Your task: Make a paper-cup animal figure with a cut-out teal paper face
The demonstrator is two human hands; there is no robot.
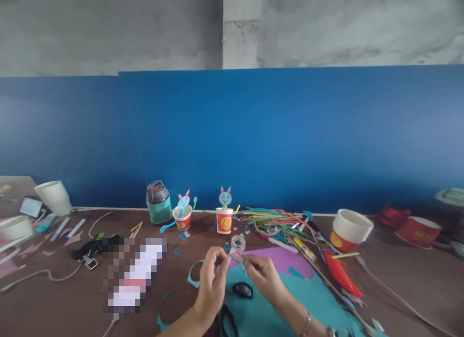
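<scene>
My left hand and my right hand meet above the sheets, fingertips pinched and close together. A small whitish-pink piece lies between their fingertips; its kind is too small to tell. Just behind it is a clear roll of tape. Under my hands are a teal paper sheet and a purple paper sheet. On the teal sheet sits a small black oval object, with a black loop nearer me. A teal paper offcut curves beside my left hand.
Paper cups with cat-like figures stand at the back beside a teal flask. Colourful sticks pile up at right, near a red object and white cups. Pens and cables lie left.
</scene>
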